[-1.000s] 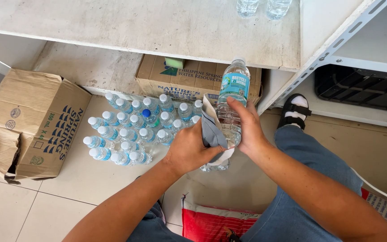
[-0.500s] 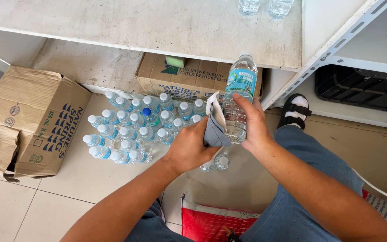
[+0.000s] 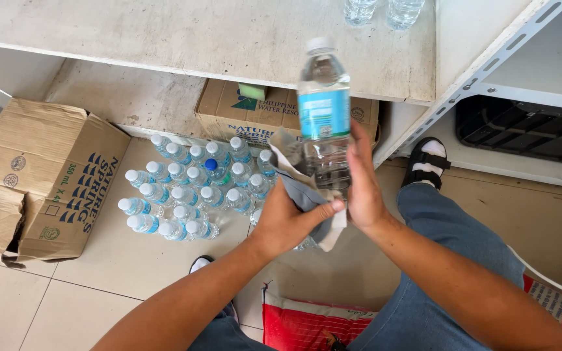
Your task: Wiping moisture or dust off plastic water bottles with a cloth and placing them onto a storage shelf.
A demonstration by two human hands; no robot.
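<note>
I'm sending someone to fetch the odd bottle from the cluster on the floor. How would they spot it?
Start at the big opened cardboard box on the tiled floor; just to its right stands a cluster of small water bottles. In the cluster's back half is the blue-capped bottle: every neighbour has a white cap, only this one a blue cap.

Scene is evenly and brightly lit by soft daylight; no hard source is seen. Soft shadows are cast under the bench [image 3: 203, 45] and below the hands onto the floor [image 3: 131, 260]. Slight glare is noted on the clear bottle [image 3: 324, 110] and on the bottle caps. Focus is sharp throughout; no motion blur is recorded. Mild wide-angle stretching is observed at the edges
</note>
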